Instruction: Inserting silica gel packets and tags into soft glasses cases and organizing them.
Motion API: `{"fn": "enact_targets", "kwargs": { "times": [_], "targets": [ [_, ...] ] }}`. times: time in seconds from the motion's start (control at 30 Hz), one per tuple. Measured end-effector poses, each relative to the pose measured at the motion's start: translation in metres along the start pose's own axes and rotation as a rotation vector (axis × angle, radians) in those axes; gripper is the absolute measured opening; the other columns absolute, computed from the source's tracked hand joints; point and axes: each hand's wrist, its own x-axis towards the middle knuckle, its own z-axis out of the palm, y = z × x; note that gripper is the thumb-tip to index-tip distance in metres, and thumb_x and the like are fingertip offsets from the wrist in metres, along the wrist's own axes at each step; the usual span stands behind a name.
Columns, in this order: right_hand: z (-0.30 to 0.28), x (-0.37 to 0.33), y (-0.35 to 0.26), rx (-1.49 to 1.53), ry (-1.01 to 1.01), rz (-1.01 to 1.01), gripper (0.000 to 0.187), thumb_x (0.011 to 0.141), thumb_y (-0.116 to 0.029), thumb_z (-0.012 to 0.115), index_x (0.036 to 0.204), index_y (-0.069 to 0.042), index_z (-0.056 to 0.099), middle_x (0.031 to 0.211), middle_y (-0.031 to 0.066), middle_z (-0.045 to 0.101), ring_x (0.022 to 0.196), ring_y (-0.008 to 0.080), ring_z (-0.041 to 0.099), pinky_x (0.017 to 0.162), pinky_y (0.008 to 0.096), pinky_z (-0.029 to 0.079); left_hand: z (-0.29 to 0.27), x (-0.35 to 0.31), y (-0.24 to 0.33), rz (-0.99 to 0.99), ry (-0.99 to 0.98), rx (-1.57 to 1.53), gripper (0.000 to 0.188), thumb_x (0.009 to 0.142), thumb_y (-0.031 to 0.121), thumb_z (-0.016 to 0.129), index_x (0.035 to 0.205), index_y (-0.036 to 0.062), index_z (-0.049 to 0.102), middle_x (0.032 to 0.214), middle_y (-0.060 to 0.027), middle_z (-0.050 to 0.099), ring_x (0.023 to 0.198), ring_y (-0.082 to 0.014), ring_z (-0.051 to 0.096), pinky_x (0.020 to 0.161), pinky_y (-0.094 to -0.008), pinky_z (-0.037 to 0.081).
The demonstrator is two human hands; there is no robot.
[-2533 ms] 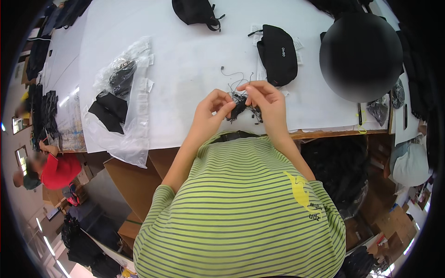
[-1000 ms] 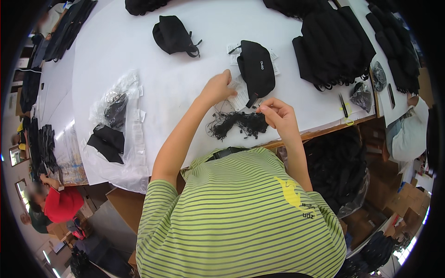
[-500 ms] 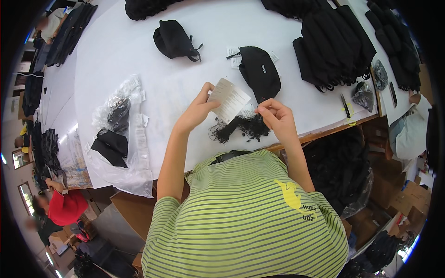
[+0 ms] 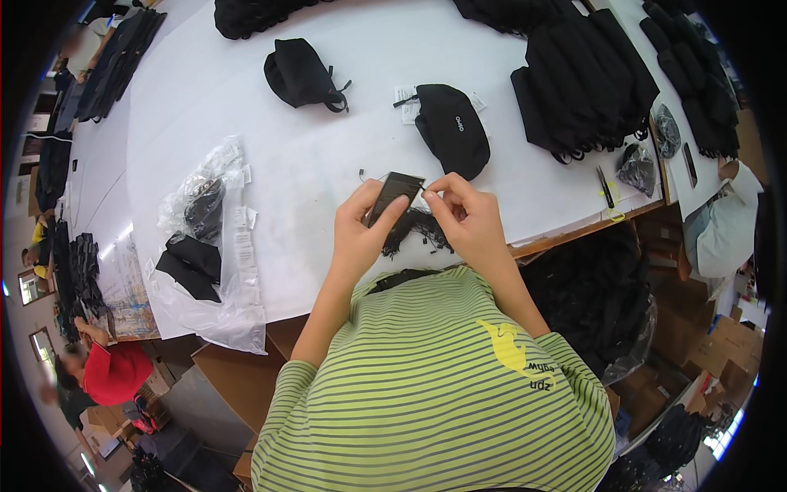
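Above table edge: two hands [image 4: 414, 221] pinch one dark card [image 4: 392, 195].

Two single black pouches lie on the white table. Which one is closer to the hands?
The pouch just beyond the right hand, with white tags beside it. The other pouch lies farther up and to the left.

A small dark card [image 4: 393, 195] held over a loose heap of black cords [image 4: 416, 230].

The card is a flat dark rectangle, tilted with its upper edge leaning right, raised just above the near edge of the white table. A thin black string trails from its upper left corner. The cords lie in a tangled little pile on the table directly beneath and slightly right of the card, close to the table's near edge, their ends splayed outward.
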Motion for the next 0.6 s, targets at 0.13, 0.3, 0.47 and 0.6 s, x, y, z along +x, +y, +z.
{"fn": "enact_targets", "kwargs": {
  "times": [0.13, 0.3, 0.47, 0.6],
  "targets": [
    [0.000, -0.001, -0.001, -0.033, 0.047, -0.015, 0.009, 0.085, -0.009, 0.061, 0.081, -0.003, 0.057, 0.045, 0.0011, 0.040, 0.040, 0.0069, 0.032, 0.041, 0.0253, 0.024, 0.001, -0.002, 0.008, 0.176, 0.010, 0.183, 0.014, 0.079, 0.005, 0.067, 0.092, -0.0012, 0.066, 0.076, -0.0044, 0.059, 0.070, -0.0118, 0.053, 0.064, -0.0237, 0.041],
    [0.004, -0.002, -0.001, -0.039, 0.099, -0.025, 0.009, 0.084, -0.009, 0.062, 0.079, -0.003, 0.057, 0.044, 0.0013, 0.039, 0.039, 0.0069, 0.032, 0.041, 0.0256, 0.023, 0.003, -0.003, 0.012, 0.296, 0.054, 0.289, 0.019, 0.075, 0.000, 0.068, 0.093, 0.0013, 0.069, 0.075, -0.0057, 0.061, 0.070, -0.0142, 0.055, 0.066, -0.0248, 0.043],
    [0.003, -0.002, -0.001, -0.016, 0.084, -0.014, 0.008, 0.085, -0.009, 0.061, 0.081, -0.003, 0.058, 0.045, 0.0010, 0.042, 0.039, 0.0055, 0.035, 0.041, 0.0248, 0.025, 0.001, -0.001, 0.007, 0.318, -0.027, 0.245, 0.026, 0.074, -0.002, 0.068, 0.099, 0.0061, 0.070, 0.079, -0.0040, 0.061, 0.074, -0.0131, 0.055, 0.066, -0.0254, 0.043],
    [-0.001, -0.003, -0.010, 0.193, 0.053, 0.155, 0.006, 0.085, -0.008, 0.062, 0.084, -0.003, 0.060, 0.047, 0.0000, 0.050, 0.042, 0.0040, 0.042, 0.042, 0.0218, 0.029, -0.004, 0.002, 0.012, 0.337, -0.113, 0.218, 0.029, 0.074, -0.003, 0.067, 0.101, 0.0082, 0.071, 0.082, -0.0032, 0.061, 0.075, -0.0123, 0.055, 0.066, -0.0248, 0.043]
  ]
}}
